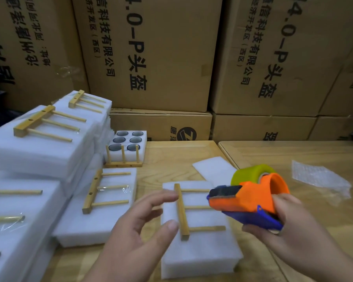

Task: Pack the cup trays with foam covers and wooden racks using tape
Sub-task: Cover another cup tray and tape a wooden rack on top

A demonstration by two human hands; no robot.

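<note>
Two hands, left hand [139,224] spread, grip apart, right hand [293,226] clamping tape dispenser [251,200]

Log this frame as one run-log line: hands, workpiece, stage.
left hand: open, over wooden rack | right hand: grips tape dispenser | foam-covered tray: rack on top, no tape visible | stage: pre-taping

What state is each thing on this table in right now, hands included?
Left hand: open, fingers spread above the front foam block.
Right hand: holds the tape dispenser.
Front foam block: covered, wooden rack lying flat on top.
Cup tray: uncovered, cups showing.
Standing rack: upright, pegs up.
Left foam packs: stacked, racks on top.
</note>
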